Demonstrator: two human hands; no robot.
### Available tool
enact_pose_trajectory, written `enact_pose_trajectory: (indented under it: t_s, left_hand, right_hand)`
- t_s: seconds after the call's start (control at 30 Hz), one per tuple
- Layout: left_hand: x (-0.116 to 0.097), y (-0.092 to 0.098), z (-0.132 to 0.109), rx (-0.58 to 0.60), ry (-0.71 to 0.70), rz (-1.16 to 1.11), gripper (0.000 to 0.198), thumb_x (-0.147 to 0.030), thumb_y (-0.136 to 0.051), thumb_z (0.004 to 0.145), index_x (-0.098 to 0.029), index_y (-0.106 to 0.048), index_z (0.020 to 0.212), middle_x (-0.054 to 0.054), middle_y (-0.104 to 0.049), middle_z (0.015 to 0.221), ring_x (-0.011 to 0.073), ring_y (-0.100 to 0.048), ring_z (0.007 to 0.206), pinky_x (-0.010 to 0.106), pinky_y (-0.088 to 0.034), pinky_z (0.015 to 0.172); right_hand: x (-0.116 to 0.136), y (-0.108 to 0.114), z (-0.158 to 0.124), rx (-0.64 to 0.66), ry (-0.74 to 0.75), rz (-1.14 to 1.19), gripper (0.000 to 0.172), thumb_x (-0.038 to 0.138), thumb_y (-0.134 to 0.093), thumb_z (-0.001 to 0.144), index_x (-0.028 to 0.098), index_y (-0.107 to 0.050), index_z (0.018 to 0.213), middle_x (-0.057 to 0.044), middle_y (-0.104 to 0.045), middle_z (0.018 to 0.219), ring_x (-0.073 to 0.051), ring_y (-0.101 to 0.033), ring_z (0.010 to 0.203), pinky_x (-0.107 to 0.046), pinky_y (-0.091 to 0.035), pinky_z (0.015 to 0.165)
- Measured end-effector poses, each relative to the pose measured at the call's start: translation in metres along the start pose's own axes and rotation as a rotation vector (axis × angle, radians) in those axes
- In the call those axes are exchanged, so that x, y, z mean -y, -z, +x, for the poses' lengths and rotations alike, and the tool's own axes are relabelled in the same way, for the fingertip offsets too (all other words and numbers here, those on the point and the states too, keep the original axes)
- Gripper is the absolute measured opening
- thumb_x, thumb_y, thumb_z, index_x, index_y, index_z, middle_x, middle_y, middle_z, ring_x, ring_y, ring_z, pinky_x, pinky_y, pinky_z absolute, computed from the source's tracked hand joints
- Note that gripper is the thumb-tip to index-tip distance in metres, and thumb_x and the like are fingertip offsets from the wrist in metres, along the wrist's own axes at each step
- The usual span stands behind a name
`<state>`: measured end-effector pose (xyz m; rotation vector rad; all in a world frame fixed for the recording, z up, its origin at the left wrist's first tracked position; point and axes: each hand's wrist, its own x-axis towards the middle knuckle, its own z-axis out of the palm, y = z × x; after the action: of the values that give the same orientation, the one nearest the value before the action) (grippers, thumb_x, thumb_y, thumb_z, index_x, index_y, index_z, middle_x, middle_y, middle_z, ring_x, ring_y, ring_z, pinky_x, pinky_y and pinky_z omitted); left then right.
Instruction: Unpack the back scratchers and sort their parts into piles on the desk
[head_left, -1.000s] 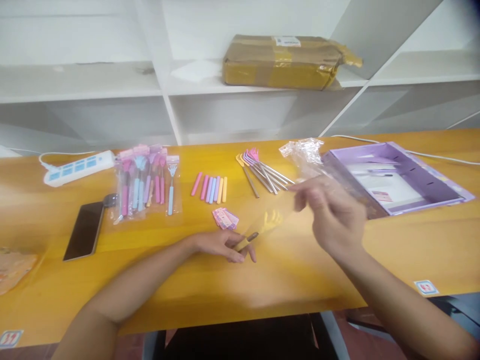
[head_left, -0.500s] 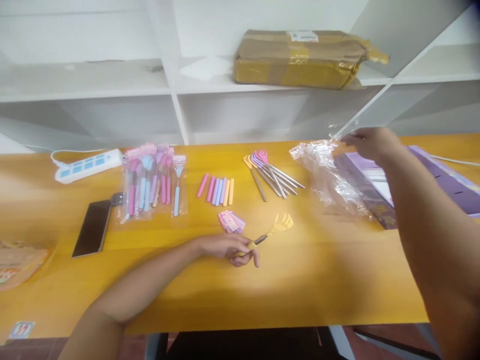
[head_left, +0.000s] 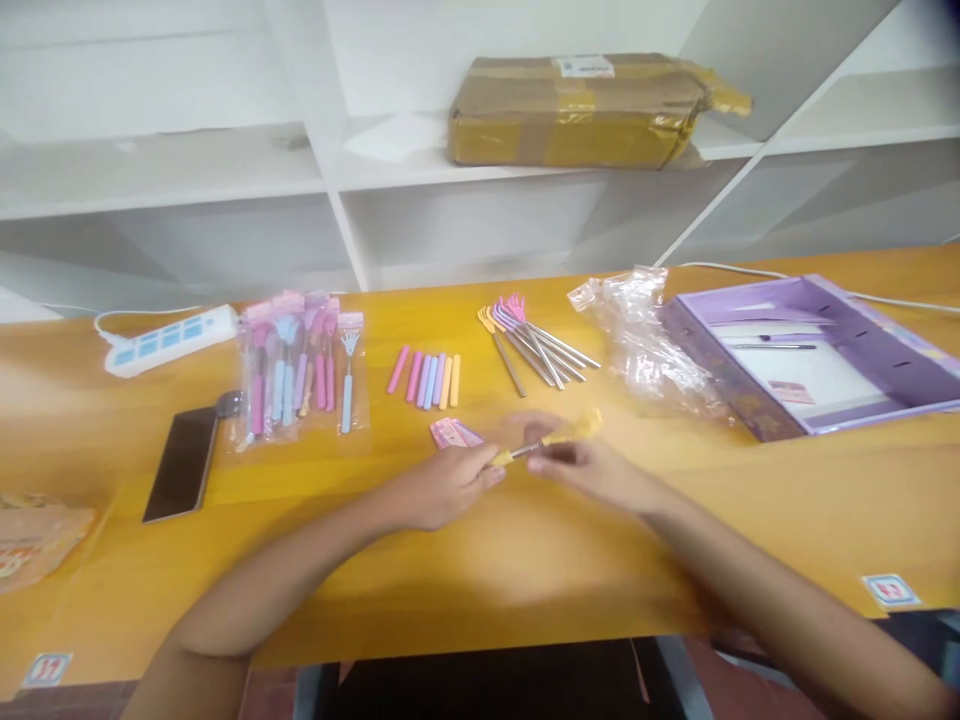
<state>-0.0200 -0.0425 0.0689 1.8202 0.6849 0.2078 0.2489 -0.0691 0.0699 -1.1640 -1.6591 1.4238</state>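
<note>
My left hand (head_left: 450,485) is closed around the yellow handle of a small back scratcher (head_left: 517,452), its yellow claw pointing right. My right hand (head_left: 585,470) is beside the scratcher's metal shaft and claw, fingers curved and smeared by motion; whether it holds anything is unclear. Pink printed cards (head_left: 452,433) lie just beyond my left hand. Loose pink, blue, purple and yellow handles (head_left: 427,380) lie in a row behind them. To their right is a pile of metal rods with coloured claws (head_left: 551,350).
Bagged back scratchers (head_left: 289,375), a phone (head_left: 182,463) and a power strip (head_left: 171,340) are on the left. Crumpled clear plastic bags (head_left: 645,335) lie beside an open purple box (head_left: 776,400) on the right. A taped carton (head_left: 577,110) sits on the shelf behind.
My right hand has come back from the plastic bags to the back scratcher, uncovering the purple box. My left hand still grips the handle and has turned slightly.
</note>
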Motion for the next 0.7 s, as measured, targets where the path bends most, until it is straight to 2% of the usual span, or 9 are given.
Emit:
enact_pose_trajectory:
  t_s: [0.03, 0.07, 0.1, 0.17, 0.23, 0.33, 0.43, 0.6, 0.7]
  left_hand:
    - [-0.004, -0.002, -0.003, -0.034, 0.008, 0.201, 0.028, -0.04, -0.041, 0.114, -0.021, -0.057, 0.101, 0.004, -0.059, 0.092, 0.0179, -0.054, 0.079, 0.031, -0.047, 0.077]
    - [-0.006, -0.006, -0.005, -0.048, 0.022, 0.369, 0.023, -0.032, -0.042, 0.113, -0.02, -0.059, 0.102, 0.007, -0.063, 0.096, 0.0198, -0.057, 0.082, 0.033, -0.049, 0.079]
    - [-0.008, -0.011, -0.007, -0.048, 0.034, 0.497, 0.019, -0.025, -0.043, 0.111, -0.019, -0.06, 0.103, 0.009, -0.066, 0.098, 0.0218, -0.061, 0.084, 0.035, -0.051, 0.08]
    - [-0.009, -0.021, -0.009, -0.04, 0.048, 0.664, 0.017, -0.017, -0.045, 0.107, -0.018, -0.062, 0.105, 0.012, -0.071, 0.102, 0.0256, -0.066, 0.088, 0.038, -0.053, 0.08]
    - [-0.008, -0.03, -0.01, -0.041, 0.061, 0.732, 0.018, -0.014, -0.046, 0.104, -0.017, -0.064, 0.107, 0.013, -0.073, 0.103, 0.0276, -0.07, 0.09, 0.038, -0.053, 0.079]
    - [-0.007, -0.036, -0.01, -0.049, 0.099, 0.738, 0.019, -0.015, -0.049, 0.103, -0.017, -0.067, 0.103, 0.013, -0.075, 0.096, 0.0284, -0.071, 0.083, 0.037, -0.051, 0.071]
    - [-0.005, -0.033, -0.009, -0.013, 0.066, 0.723, 0.014, -0.017, -0.058, 0.097, -0.019, -0.069, 0.089, 0.011, -0.073, 0.084, 0.0286, -0.069, 0.079, 0.036, -0.046, 0.068]
    - [0.0, -0.023, -0.008, -0.046, -0.065, 0.698, 0.019, -0.018, -0.066, 0.094, -0.019, -0.062, 0.076, 0.007, -0.069, 0.078, 0.025, -0.063, 0.076, 0.036, -0.042, 0.071]
    - [0.0, -0.019, -0.007, -0.068, -0.091, 0.703, 0.022, -0.02, -0.067, 0.096, -0.02, -0.061, 0.075, 0.006, -0.068, 0.077, 0.0251, -0.061, 0.079, 0.036, -0.041, 0.073]
  right_hand:
    - [-0.002, -0.027, -0.01, 0.083, -0.021, 0.141, 0.038, 0.055, -0.069, 0.101, 0.02, -0.064, 0.115, 0.003, -0.054, 0.074, -0.011, -0.045, 0.058, -0.025, -0.039, 0.055]
    - [-0.004, -0.047, -0.018, 0.112, -0.036, 0.272, 0.042, 0.062, -0.061, 0.106, 0.02, -0.062, 0.106, 0.006, -0.044, 0.066, -0.01, -0.036, 0.053, -0.024, -0.031, 0.051]
    - [-0.006, -0.063, -0.023, 0.135, -0.052, 0.362, 0.047, 0.066, -0.056, 0.107, 0.02, -0.06, 0.099, 0.008, -0.038, 0.062, -0.009, -0.03, 0.051, -0.024, -0.026, 0.05]
    - [-0.009, -0.08, -0.027, 0.147, -0.084, 0.453, 0.051, 0.069, -0.052, 0.108, 0.022, -0.052, 0.088, 0.009, -0.033, 0.06, -0.009, -0.026, 0.051, -0.024, -0.021, 0.05]
    - [-0.011, -0.086, -0.027, 0.148, -0.084, 0.44, 0.053, 0.068, -0.054, 0.108, 0.023, -0.044, 0.081, 0.008, -0.035, 0.061, -0.009, -0.027, 0.052, -0.025, -0.021, 0.051]
    - [-0.011, -0.088, -0.028, 0.162, -0.013, 0.395, 0.062, 0.072, -0.046, 0.109, 0.024, -0.035, 0.072, 0.007, -0.032, 0.058, -0.01, -0.027, 0.052, -0.027, -0.02, 0.052]
    - [-0.005, -0.091, -0.031, 0.162, 0.089, 0.261, 0.064, 0.07, -0.043, 0.11, 0.023, -0.035, 0.068, 0.006, -0.031, 0.058, -0.011, -0.028, 0.055, -0.029, -0.023, 0.056]
    - [0.003, -0.096, -0.026, 0.15, 0.126, 0.109, 0.05, 0.062, -0.05, 0.11, 0.022, -0.047, 0.079, 0.006, -0.04, 0.062, -0.011, -0.033, 0.056, -0.028, -0.029, 0.056]
    - [0.001, -0.098, -0.019, 0.119, 0.185, 0.007, 0.057, 0.063, -0.049, 0.11, 0.023, -0.039, 0.071, 0.006, -0.033, 0.059, -0.011, -0.03, 0.053, -0.029, -0.026, 0.054]
